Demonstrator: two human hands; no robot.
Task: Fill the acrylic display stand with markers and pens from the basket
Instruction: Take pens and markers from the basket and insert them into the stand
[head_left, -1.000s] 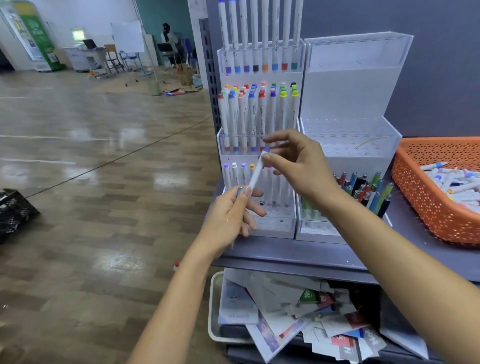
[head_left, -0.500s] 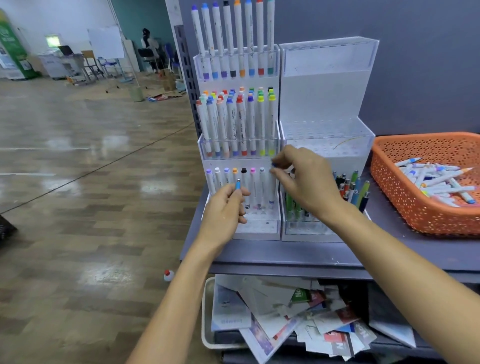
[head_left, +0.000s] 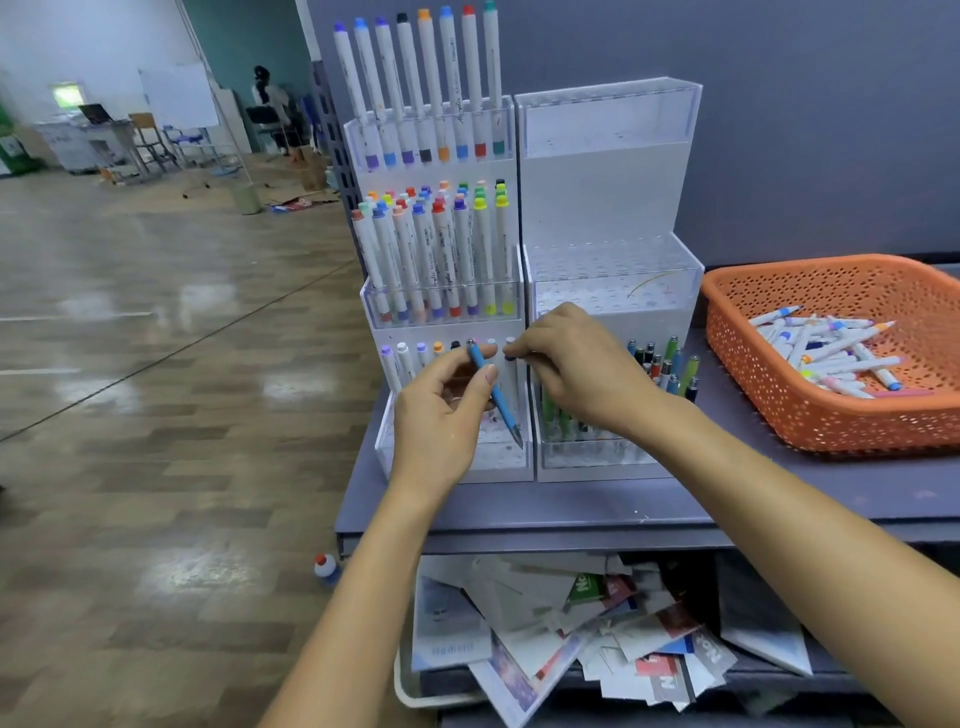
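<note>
left hand (head_left: 441, 415) fingers (head_left: 480, 371) curl round tilted blue pen (head_left: 496, 396), tip down | right hand (head_left: 582, 369) fingers (head_left: 525, 349) pinch white marker (head_left: 509, 342) top, bottom row of stand (head_left: 608, 156), left end of surface (head_left: 571, 509) | basket (head_left: 831, 421) at right edge

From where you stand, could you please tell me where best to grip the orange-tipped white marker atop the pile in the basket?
Probably pinch the orange-tipped white marker mid-barrel from above: it lies nearly flat on top, sides free, walled in by the orange perforated plastic basket.
</note>
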